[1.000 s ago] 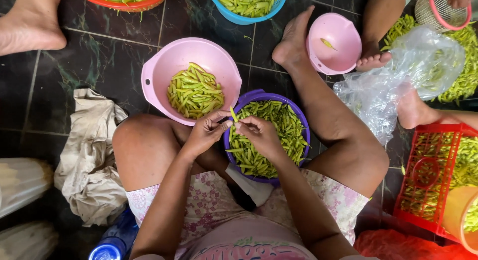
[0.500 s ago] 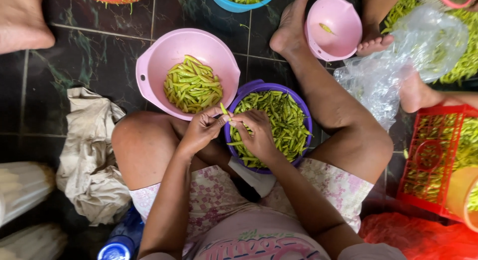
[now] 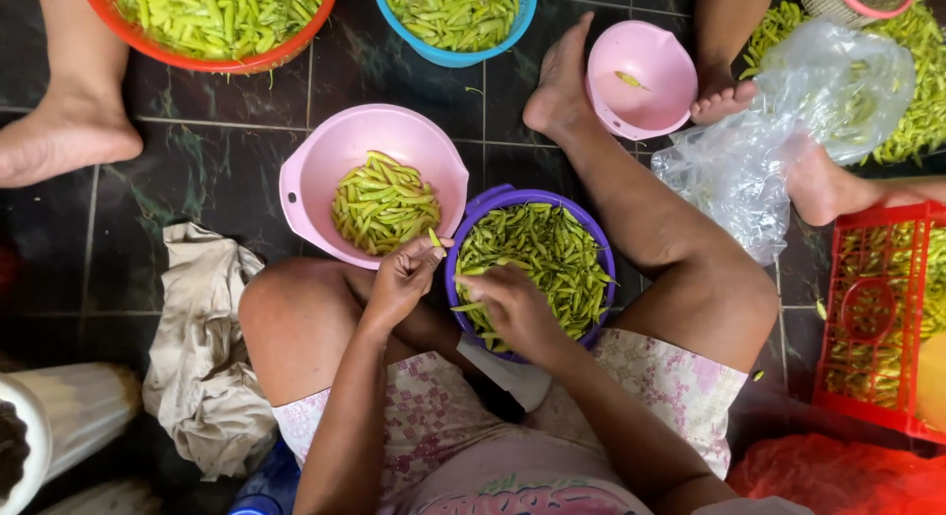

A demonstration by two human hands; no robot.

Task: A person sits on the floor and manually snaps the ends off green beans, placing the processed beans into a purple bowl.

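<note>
Left hand [image 3: 402,278] is closed, pinching 1 small green pod [image 3: 434,239] over the near rim of the pink bowl [image 3: 305,175]; right hand [image 3: 512,303] is curled, fingers down in the pod pile of the purple bowl [image 3: 493,197], can't tell if it grips 1. Looks like the sorting step: a handled pod leaving for the pink bowl, and the next move calls for a clean release past the rim plus a single-pod pick on the right. Pods are short, slim, yellow-green, heaped loose in both bowls on the dark tiled floor [image 3: 197,140] between the person's knees.
</note>
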